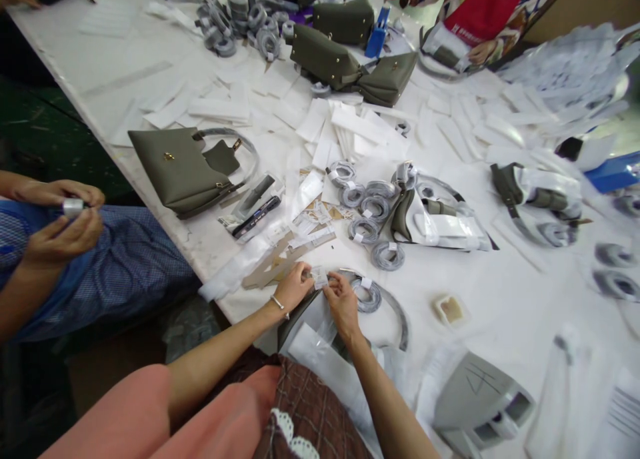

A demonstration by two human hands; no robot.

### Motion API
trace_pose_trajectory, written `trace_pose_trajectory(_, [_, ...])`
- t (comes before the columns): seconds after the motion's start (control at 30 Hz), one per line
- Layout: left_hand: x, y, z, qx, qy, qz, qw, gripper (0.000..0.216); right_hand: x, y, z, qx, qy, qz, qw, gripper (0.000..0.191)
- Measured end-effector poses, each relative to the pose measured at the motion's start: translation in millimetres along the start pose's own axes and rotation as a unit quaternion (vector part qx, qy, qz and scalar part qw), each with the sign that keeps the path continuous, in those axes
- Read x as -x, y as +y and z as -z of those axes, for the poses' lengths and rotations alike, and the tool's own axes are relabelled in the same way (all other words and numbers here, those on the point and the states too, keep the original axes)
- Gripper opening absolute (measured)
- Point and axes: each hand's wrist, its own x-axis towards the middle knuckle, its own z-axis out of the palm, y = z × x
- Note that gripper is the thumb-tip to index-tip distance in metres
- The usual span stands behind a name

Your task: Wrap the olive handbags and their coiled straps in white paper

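Both hands meet at the table's (500, 299) near edge. The left hand (293, 287) and right hand (343, 304) each pinch a small white tag (319, 277) between thumb and fingertips, fingers closed on it. The tag sits just above the bag (300, 316) lying under the wrists at 6 o'clock. That bag is partly under clear film, and its handle (397, 319) curves out at 3 o'clock, already wrapped in grey. 1 grey coil (367, 296) touches the right hand's far side.

Judging by the table, the work looks about midway. A bag with a wrapped handle (175, 169) lies at 10 o'clock, and 3 more bags (345, 59) stand at 12 o'clock. About 6 loose coils (373, 208) lie at 1 o'clock, with many paper strips (360, 122) beyond them, so plenty seems unused. At 9 o'clock a co-worker's hands (60, 226) hold a small roll (73, 206).
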Motion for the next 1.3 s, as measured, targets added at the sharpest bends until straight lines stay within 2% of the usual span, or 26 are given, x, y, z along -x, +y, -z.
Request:
trace_pose_trajectory(0.1, [-15,-2,-2,0.006,-0.062,0.048,0.997,0.021,2,-1,2,0.008,-0.011,0.019,1.0,0.036])
trace_pose_trajectory(0.2, [-25,3,-11,0.098,-0.05,0.091,0.99,0.023,4,-7,3,0.006,-0.028,0.029,0.999,0.033])
trace_pose_trajectory(0.33, [-35,10,-21,0.156,-0.004,0.049,0.987,0.023,14,-7,7,0.021,-0.043,0.049,0.998,0.038])
trace_pose_trajectory(0.43, [-43,13,-19,0.161,0.004,0.037,0.986,0.029,31,4,14,0.05,-0.014,0.06,0.997,0.044])
trace_pose_trajectory(0.5, [-46,15,-16,0.164,-0.003,0.032,0.986,0.031,46,16,21,0.077,0.004,0.057,0.995,0.045])
trace_pose_trajectory(0.6, [-49,21,-11,0.163,-0.056,0.018,0.985,0.024,66,32,32,0.144,0.011,0.079,0.986,0.043])
trace_pose_trajectory(0.7, [-49,31,-10,0.122,-0.08,-0.036,0.989,0.016,76,41,39,0.221,0.015,0.122,0.968,0.036])
trace_pose_trajectory(0.83, [-57,44,-11,0.02,-0.011,-0.14,0.99,0.01,74,43,39,0.296,0.023,0.175,0.939,0.033])
trace_pose_trajectory(0.9, [-66,49,-11,0.011,0.002,-0.172,0.985,0.012,70,42,38,0.312,0.039,0.195,0.929,0.034])
trace_pose_trajectory(1.03, [-71,60,-21,0.049,0.005,-0.091,0.995,0.015,67,43,37,0.325,0.053,0.212,0.92,0.032])
trace_pose_trajectory(1.1, [-57,66,-35,0.052,-0.025,-0.105,0.993,0.016,67,44,37,0.327,0.05,0.213,0.919,0.031])
trace_pose_trajectory(1.17, [-38,68,-48,0.036,-0.11,-0.2,0.973,0.017,68,43,37,0.331,0.054,0.211,0.918,0.028])
trace_pose_trajectory(1.23, [-25,65,-51,0.003,-0.194,-0.281,0.94,0.017,67,42,37,0.333,0.059,0.208,0.918,0.026])
trace_pose_trajectory(1.27, [-24,62,-48,-0.019,-0.196,-0.276,0.941,0.016,67,41,36,0.332,0.061,0.208,0.918,0.026])
trace_pose_trajectory(1.3, [-26,59,-43,-0.041,-0.161,-0.241,0.956,0.015,66,40,36,0.33,0.062,0.209,0.919,0.026])
